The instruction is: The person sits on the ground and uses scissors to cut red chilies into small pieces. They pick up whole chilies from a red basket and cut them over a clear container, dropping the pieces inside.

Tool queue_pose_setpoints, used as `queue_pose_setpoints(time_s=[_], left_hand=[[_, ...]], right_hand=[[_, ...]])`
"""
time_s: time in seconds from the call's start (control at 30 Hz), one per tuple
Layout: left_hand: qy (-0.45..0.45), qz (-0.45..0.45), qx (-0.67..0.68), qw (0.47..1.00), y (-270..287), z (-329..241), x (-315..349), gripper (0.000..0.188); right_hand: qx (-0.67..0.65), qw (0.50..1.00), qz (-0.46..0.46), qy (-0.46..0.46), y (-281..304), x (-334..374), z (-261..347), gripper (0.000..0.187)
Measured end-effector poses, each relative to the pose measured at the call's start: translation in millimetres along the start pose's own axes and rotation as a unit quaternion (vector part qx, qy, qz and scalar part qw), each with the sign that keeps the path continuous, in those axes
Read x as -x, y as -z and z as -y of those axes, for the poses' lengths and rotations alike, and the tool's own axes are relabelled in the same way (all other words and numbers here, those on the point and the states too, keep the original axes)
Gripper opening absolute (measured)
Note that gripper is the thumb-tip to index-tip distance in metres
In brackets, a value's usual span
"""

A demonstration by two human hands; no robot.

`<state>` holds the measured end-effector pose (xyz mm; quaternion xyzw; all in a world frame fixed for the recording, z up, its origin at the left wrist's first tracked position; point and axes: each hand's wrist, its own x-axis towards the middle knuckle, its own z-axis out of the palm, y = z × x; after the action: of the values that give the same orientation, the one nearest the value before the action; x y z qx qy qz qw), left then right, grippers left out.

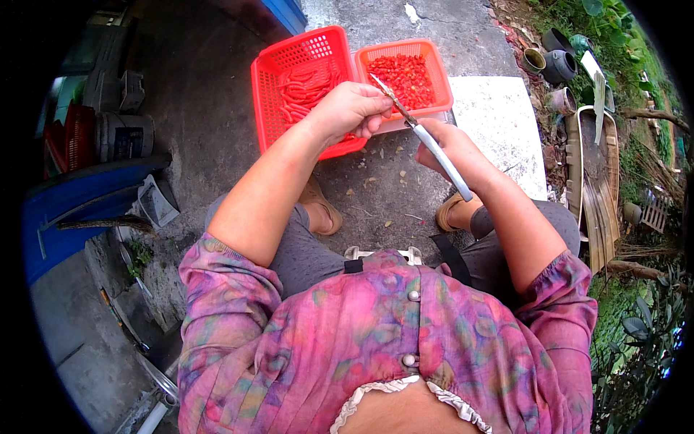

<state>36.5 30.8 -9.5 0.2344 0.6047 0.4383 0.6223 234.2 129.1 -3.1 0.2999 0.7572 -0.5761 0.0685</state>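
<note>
My right hand (452, 148) is closed round a pair of scissors (442, 160) with a pale grey handle, its blades pointing up and to the left. My left hand (354, 112) is pinched beside the blades; whatever its fingers hold is hidden. Beneath that hand is a red plastic basket (259, 101) with whole red chili peppers (305, 88). Just right of it, past the scissor tips, a smaller orange-red basket (442, 81) holds chopped red chilies (405, 76). Both hands are above the near edges of the baskets.
A white board (499, 130) lies on the concrete right of the baskets. Pots (559, 66) and a long trough (575, 166) line the planted edge. At left are a white bucket (129, 137), a blue panel (54, 224) and a grey dustpan-like piece (155, 202).
</note>
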Motion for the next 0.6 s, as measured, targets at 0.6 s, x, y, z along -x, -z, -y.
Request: queue_pose_setpoints(time_s=[0.6], left_hand=[[-0.028,-0.018,-0.044,0.998,0.0,-7.1,-0.2,0.018]], right_hand=[[-0.005,0.999,-0.030,-0.010,-0.9,-0.1,4.7,0.042]])
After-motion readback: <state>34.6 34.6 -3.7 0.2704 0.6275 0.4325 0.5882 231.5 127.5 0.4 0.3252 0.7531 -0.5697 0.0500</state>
